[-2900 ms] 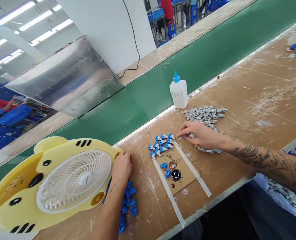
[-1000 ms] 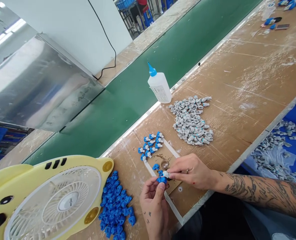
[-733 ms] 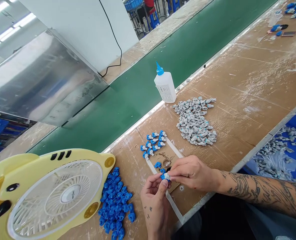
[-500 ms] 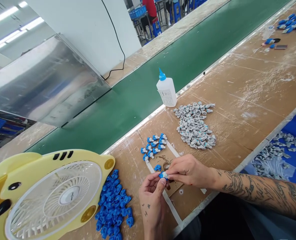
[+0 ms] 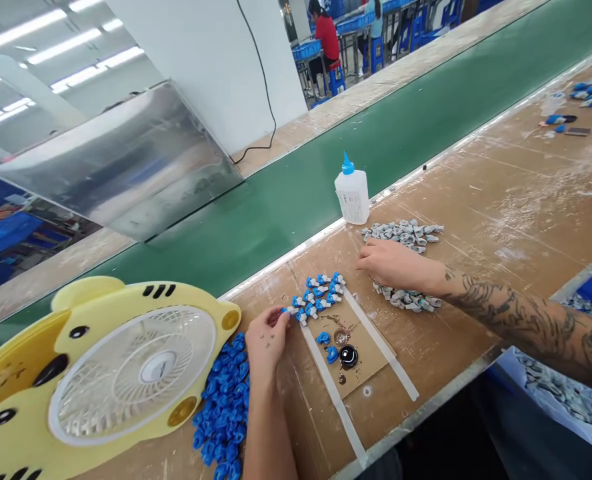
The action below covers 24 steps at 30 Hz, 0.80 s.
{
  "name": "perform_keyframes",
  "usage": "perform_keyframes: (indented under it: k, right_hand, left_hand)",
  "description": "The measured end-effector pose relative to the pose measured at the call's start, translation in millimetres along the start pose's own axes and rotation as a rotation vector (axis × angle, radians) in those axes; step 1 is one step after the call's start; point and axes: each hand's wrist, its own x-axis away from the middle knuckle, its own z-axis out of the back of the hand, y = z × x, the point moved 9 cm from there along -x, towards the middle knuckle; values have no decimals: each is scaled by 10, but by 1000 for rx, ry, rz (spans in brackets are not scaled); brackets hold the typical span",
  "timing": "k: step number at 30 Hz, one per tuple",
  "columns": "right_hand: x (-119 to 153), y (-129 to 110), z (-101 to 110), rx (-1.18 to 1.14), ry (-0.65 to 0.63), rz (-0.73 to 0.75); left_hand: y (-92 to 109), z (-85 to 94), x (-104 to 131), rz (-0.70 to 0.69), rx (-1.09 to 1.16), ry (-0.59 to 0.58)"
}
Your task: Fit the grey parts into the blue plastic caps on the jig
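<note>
My left hand [image 5: 267, 335] pinches a blue-and-white piece [image 5: 289, 311] at the left edge of the group of joined blue-and-white pieces [image 5: 320, 291]. My right hand [image 5: 387, 261] lies over the pile of small grey parts [image 5: 406, 299]; its fingertips point left and what they hold, if anything, is hidden. Two loose blue parts [image 5: 332, 354] sit on a taped cardboard sheet [image 5: 371, 357], beside a round black pot of dark liquid [image 5: 349, 357]. A heap of blue parts [image 5: 223, 393] lies left of my left forearm.
A yellow animal-shaped fan [image 5: 203, 308] stands at the left. Behind the grey pile is a white bottle with a blue nozzle [image 5: 354, 197], beside the green belt [image 5: 286, 193]. More parts lie at the far right. People sit in the background.
My hands have separated. The left went up-left with the blue-and-white piece to the group; the right went up to the grey pile. The black pot and a second loose blue part now show.
</note>
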Motion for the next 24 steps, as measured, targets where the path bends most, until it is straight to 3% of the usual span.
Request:
perform_keyframes:
  k: [3,5,7,10,14,17,24]
  right_hand:
    - [-124,105,-278,91,-247,79]
    - [-175,149,-364,88,-296,84]
    - [-196,170,-384,79,-297,88]
    - [-173,179,-327,39,-249,95]
    - [-72,137,-82,-165,-24,81]
    - [56,15,18,-389,62,76]
    - [351,-376,-56,-780,73,39]
  left_hand:
    - [-28,-164,-66,-28,-79,-41]
    - [-15,-172,-43,-59,-161,-24]
    - [10,-59,4,-97,-274,16]
    - [45,232,72,-159,-483,62]
    - [13,471,95,-209,-745,17]
    - [-38,471,65,-235,-869,-50]
    - [-88,371,18,-297,-913,-202]
